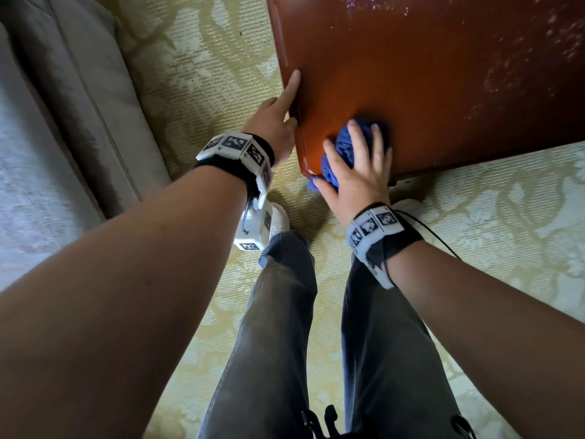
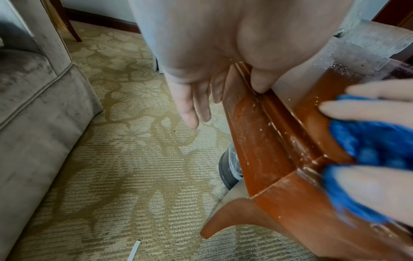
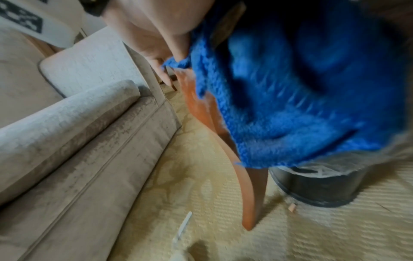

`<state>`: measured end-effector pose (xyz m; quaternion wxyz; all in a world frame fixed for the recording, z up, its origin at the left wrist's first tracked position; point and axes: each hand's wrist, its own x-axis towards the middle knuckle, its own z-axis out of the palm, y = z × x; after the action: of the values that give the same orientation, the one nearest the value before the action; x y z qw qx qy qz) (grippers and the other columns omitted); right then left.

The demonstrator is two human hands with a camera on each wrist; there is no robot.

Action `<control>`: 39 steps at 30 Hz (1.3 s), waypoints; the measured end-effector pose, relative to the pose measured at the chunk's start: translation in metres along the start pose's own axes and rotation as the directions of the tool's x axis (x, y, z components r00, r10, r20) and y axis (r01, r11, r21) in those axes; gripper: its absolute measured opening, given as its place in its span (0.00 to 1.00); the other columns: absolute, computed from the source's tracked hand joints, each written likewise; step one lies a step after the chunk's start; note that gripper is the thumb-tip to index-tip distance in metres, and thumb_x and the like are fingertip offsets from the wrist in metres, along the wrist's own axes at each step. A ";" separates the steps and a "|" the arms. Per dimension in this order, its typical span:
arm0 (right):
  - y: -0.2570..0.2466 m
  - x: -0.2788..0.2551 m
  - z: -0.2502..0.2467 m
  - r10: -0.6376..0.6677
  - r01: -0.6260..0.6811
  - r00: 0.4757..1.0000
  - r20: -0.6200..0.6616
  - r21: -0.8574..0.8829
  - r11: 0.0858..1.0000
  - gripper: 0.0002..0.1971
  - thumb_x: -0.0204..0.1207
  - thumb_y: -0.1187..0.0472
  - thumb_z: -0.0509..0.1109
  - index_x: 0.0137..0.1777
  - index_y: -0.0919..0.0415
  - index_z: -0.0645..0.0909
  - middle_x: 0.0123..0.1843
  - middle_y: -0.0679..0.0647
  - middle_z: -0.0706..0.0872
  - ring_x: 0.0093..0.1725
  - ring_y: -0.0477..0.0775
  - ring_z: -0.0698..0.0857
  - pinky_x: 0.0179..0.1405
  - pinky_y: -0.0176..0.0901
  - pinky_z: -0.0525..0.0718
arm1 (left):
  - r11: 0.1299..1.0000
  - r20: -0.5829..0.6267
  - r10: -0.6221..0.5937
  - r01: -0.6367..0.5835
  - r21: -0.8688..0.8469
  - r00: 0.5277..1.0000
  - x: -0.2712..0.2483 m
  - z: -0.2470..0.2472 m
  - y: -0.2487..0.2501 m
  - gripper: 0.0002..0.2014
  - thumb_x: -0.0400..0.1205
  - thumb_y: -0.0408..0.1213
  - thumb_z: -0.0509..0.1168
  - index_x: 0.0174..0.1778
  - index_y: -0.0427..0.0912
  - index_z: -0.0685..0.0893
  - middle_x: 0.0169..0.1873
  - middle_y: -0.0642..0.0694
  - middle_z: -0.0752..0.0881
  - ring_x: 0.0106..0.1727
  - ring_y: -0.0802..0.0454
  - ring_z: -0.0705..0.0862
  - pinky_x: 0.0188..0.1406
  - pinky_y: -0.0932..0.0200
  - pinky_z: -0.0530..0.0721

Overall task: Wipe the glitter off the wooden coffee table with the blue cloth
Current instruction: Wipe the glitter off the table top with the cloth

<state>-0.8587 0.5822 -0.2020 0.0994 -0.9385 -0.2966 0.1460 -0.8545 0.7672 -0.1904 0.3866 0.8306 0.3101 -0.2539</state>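
Note:
The wooden coffee table (image 1: 443,83) fills the upper right of the head view, reddish brown and glossy. Pale glitter (image 1: 519,68) speckles its far and right parts. A crumpled blue cloth (image 1: 343,152) lies on the near left corner, partly hanging over the edge. My right hand (image 1: 359,166) presses flat on it with fingers spread. My left hand (image 1: 280,117) is open beside the table's left edge (image 2: 250,123), thumb on the rim and fingers straight. The left wrist view shows the cloth (image 2: 366,146); in the right wrist view the cloth (image 3: 301,98) is blurred.
A grey sofa (image 1: 63,106) runs along the left, with patterned beige carpet (image 1: 196,74) between it and the table. A dark round bin (image 3: 317,187) with a plastic liner stands under the table by the curved leg (image 3: 250,194). My legs (image 1: 278,327) are near the corner.

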 end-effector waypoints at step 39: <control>0.157 0.078 -0.066 0.188 -0.186 0.982 0.028 -0.056 0.981 0.31 0.78 0.45 0.60 0.80 0.50 0.60 0.85 0.59 0.51 0.82 0.71 0.48 0.74 0.75 0.50 | 0.852 -0.414 -0.516 0.499 -0.157 0.750 0.004 0.091 0.096 0.37 0.85 0.58 0.53 0.85 0.51 0.43 0.84 0.37 0.45 0.83 0.38 0.50 0.79 0.40 0.51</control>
<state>-0.6933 0.4950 -0.1995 0.0552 -0.9620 -0.2126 0.1624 -0.8004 0.6467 -0.1985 0.2376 0.7432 0.6075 -0.1485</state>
